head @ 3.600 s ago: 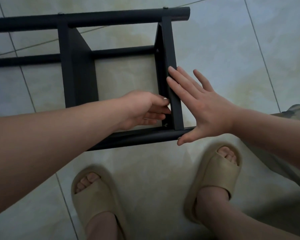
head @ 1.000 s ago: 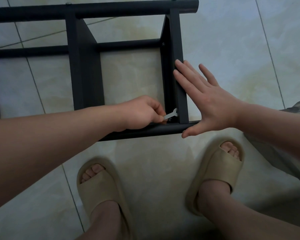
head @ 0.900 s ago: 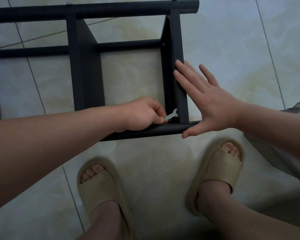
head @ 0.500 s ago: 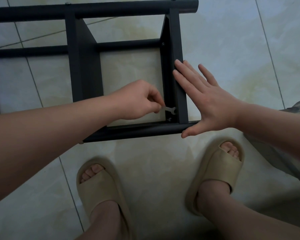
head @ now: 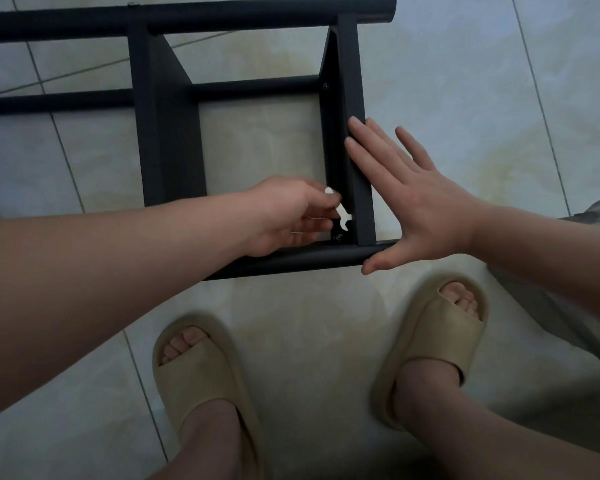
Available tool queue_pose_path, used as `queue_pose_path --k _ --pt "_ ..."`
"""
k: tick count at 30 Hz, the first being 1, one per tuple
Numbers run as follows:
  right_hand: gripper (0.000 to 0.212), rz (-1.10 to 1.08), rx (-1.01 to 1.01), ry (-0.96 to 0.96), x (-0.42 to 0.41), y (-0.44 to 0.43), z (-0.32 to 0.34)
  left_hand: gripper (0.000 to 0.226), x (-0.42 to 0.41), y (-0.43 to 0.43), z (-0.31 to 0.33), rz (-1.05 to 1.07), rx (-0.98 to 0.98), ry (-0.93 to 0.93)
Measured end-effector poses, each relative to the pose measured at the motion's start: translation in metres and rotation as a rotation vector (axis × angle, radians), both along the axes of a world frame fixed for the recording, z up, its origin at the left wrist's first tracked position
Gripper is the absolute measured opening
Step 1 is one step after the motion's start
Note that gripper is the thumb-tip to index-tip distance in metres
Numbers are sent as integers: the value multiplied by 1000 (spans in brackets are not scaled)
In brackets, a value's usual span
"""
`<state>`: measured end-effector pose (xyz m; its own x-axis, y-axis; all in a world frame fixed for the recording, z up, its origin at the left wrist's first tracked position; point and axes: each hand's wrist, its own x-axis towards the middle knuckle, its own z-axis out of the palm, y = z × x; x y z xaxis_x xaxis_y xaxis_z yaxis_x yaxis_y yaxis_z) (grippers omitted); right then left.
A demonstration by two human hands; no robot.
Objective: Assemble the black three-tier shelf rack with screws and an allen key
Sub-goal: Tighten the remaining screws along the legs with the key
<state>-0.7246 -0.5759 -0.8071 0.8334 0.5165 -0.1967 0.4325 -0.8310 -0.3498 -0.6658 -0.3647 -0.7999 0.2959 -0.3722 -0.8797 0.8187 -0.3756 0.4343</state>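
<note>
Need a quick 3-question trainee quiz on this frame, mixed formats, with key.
1. True or false: the right hand is curled round a tube of the rack.
2. What does the left hand pinch? A) flat silver wrench B) hammer C) screwdriver
3. Fill in: the rack lies on a ___ floor.
Key: 1 false, it lies flat against the end panel; 2 A; 3 tiled.

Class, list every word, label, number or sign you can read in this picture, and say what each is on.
None: no readable text shows on the black metal shelf rack, the small silver flat spanner, the beige slide sandals or the pale tiled floor.
</note>
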Motion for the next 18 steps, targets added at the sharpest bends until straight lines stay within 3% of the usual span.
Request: queue_pose_path --k 6,18 --pt "137 -1 2 11 0 1 1 7 7 2 -3 41 55 -117" --pt "138 -1 -2 6 0 1 1 7 9 -3 -2 27 40 -79"
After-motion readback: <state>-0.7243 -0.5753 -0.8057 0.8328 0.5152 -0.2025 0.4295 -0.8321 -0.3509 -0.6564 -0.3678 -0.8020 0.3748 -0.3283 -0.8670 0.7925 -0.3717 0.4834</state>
